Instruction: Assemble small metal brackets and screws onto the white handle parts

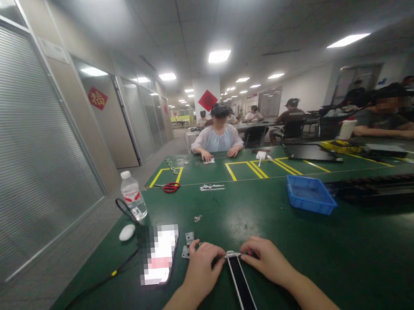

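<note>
A long narrow black bar with a silver frame (241, 286) lies on the green table (344, 259), pointing away from me. My left hand (201, 270) and my right hand (267, 260) both pinch its far end, one on each side. Just left of my left hand lie two small grey metal hinge plates (187, 245). A small metal ring piece (197, 218) sits a little farther out.
A phone (160, 254) lies left of my hands, with a black cable, a white oval case (127, 232) and a water bottle (133, 195) beyond. Red scissors (171, 188) and a blue tray (309, 194) lie farther off. A person sits opposite; others work at the right.
</note>
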Motion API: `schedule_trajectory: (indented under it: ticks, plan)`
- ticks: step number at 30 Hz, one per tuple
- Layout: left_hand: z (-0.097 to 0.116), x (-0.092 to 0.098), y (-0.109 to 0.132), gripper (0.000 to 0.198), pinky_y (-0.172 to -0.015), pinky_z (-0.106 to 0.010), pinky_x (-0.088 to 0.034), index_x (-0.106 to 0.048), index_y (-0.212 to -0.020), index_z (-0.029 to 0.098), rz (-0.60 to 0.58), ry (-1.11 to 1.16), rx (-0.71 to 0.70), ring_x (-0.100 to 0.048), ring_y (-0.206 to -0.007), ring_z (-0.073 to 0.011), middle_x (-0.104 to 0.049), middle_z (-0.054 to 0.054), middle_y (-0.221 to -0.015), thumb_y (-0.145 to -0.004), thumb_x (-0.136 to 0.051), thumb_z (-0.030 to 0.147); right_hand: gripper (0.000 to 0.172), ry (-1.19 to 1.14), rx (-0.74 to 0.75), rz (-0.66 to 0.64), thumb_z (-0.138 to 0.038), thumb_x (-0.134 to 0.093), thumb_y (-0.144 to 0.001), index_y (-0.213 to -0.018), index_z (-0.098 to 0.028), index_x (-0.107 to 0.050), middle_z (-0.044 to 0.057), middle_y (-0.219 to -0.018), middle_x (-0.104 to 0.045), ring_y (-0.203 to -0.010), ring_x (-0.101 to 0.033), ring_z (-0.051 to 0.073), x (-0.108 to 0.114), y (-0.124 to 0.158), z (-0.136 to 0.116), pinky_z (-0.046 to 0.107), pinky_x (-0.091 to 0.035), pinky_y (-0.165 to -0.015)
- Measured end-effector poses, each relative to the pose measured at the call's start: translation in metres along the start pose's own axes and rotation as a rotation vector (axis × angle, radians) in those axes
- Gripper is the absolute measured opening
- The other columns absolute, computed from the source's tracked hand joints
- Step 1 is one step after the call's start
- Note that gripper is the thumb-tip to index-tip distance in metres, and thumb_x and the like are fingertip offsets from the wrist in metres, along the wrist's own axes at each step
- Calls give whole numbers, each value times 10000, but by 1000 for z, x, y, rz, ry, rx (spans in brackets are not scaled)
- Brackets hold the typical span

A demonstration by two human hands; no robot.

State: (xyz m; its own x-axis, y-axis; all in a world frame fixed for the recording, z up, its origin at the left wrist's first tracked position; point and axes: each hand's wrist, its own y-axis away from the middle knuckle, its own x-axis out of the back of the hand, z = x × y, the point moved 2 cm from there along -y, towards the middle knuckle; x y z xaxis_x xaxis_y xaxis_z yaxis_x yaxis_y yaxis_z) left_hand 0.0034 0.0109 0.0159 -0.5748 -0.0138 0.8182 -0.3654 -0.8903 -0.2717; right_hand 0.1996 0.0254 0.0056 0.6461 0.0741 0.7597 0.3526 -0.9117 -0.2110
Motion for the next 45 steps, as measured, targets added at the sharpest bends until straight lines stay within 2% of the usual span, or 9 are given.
schedule_trajectory:
  ticks: [6,11,17,30,38,45]
  plan:
    - [3,2,-1,112,-1029,-456,-195,-626,-836,245,-23,-82,-68,-574,-911,-170,-673,31,-878,-817,-525,200,108,-6,39,-1,-221,-577,-777,-799,-191,-679,13,-714,-559,-649,-499,125,1,2,-2,232,-370,-609]
    - [0,0,0,100,-1029,-502,-144,-617,-855,246,-27,-101,-93,-570,-892,-177,-667,26,-853,-815,-535,205,114,3,58,-1,-230,-587,-775,-822,-192,-684,12,-710,-554,-636,-489,122,-1,3,1,236,-375,-605]
    - [0,-1,0,112,-1031,-499,-123,-613,-879,252,-42,-149,-116,-559,-925,-175,-658,29,-870,-821,-523,219,117,2,95,33,-260,-603,-772,-817,-194,-689,7,-696,-551,-622,-474,117,-4,2,7,233,-370,-589]
    - [1,-1,-1,103,-1019,-472,-145,-610,-893,254,-56,-174,-124,-558,-938,-175,-654,34,-889,-822,-536,260,155,7,147,43,-312,-600,-790,-836,-213,-710,4,-682,-547,-611,-466,110,-8,0,10,226,-358,-576]
    - [1,-1,0,125,-1024,-466,-140,-601,-921,258,-60,-175,-116,-559,-937,-172,-656,41,-898,-802,-562,256,172,57,143,25,-249,-628,-748,-900,-209,-696,-5,-679,-540,-603,-457,108,-7,3,11,228,-349,-565]
    - [-2,-3,0,120,-1013,-447,-159,-606,-916,264,-44,-204,-131,-550,-961,-171,-656,39,-919,-816,-540,272,140,76,161,42,-255,-580,-785,-848,-193,-688,8,-698,-553,-624,-470,113,-7,4,8,235,-367,-592]
